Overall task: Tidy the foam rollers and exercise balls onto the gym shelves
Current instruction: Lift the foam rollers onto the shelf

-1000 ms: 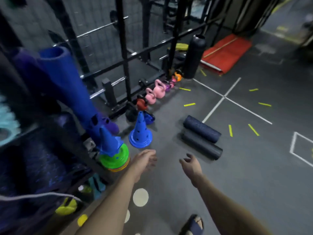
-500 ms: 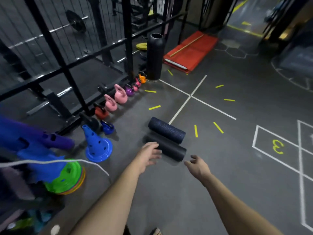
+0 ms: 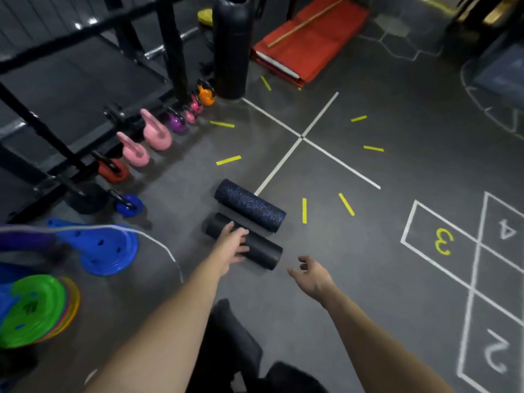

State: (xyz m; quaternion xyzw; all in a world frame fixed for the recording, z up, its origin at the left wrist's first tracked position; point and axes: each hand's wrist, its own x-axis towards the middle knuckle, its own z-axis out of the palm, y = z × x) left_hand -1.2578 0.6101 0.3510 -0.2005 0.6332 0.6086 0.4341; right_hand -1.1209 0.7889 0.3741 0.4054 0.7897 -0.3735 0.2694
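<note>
Blue-speckled dark foam roller (image 3: 249, 205) lies on its side on the grey gym floor (image 3: 354, 279). Plain black foam roller (image 3: 265, 252), slimmer, lies parallel and just beside it on the near side. Left hand (image 3: 231, 245) reaches over the black roller's left half, fingers straight and slightly spread; contact uncertain. Right hand (image 3: 312, 275) hangs near that roller's right end, apart from it, fingers loosely curled, holding nothing
</note>
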